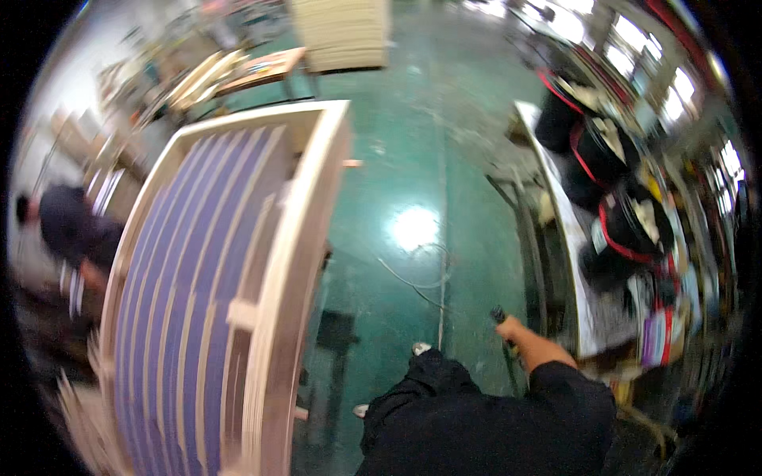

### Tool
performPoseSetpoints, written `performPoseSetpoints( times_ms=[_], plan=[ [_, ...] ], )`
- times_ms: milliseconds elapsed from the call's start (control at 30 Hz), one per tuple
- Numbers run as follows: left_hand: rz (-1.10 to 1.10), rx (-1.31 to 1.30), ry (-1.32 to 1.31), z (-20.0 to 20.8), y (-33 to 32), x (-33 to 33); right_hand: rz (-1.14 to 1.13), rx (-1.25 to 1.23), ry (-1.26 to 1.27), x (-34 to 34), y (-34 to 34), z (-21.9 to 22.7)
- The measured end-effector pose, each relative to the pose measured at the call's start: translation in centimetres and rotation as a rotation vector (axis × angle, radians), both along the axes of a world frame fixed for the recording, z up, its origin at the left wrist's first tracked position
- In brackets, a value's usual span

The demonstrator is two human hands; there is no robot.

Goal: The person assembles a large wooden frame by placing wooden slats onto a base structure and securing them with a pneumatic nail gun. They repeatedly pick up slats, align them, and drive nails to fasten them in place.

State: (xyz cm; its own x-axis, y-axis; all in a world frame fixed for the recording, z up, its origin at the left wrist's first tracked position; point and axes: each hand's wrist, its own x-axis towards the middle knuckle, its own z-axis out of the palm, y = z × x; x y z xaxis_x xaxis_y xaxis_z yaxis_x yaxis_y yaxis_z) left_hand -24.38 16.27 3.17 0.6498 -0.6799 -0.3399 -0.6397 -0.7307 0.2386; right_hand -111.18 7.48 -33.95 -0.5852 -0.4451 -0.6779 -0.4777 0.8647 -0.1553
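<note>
My right hand [514, 332] reaches forward in a dark sleeve and is closed around a small dark tool [500, 316] over the green floor. It hovers beside the edge of a long metal workbench [556, 214] on my right. My left hand is out of the picture. My dark trousers and a shoe [421, 347] show at the bottom. To my left stands a large pale wooden frame [302, 238] with blue-purple slats [182, 293].
Several black bags with red trim [627, 226] lie on the workbench. A cable [413, 282] lies on the green floor [413, 143]. Another person in dark clothes [75, 234] bends at the frame's far left. Stacked boards [345, 32] and a table [262, 71] stand behind.
</note>
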Motion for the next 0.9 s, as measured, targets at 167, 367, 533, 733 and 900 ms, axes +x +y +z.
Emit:
performPoseSetpoints(
  times_ms=[167,367,533,733,900],
  plan=[
    [-0.184,-0.249,0.166,-7.7,-13.6,-9.4,-0.440,-0.170,0.145,-8.0,8.5,1.6],
    [-0.304,-0.283,0.260,-13.1,-23.9,-17.4,-0.569,-0.194,0.422,-12.0,12.7,7.5],
    [-0.290,-0.362,0.311,-14.2,-25.7,-17.5,-0.752,-0.131,0.474,-17.7,13.9,7.9],
    [-0.259,-0.387,0.270,-13.4,-25.0,-12.5,-0.784,0.008,0.563,-27.1,19.7,-1.5],
    [-0.233,-0.327,0.001,-9.5,-24.8,-19.1,-0.605,0.159,0.643,-29.7,19.1,-2.5]
  ],
)
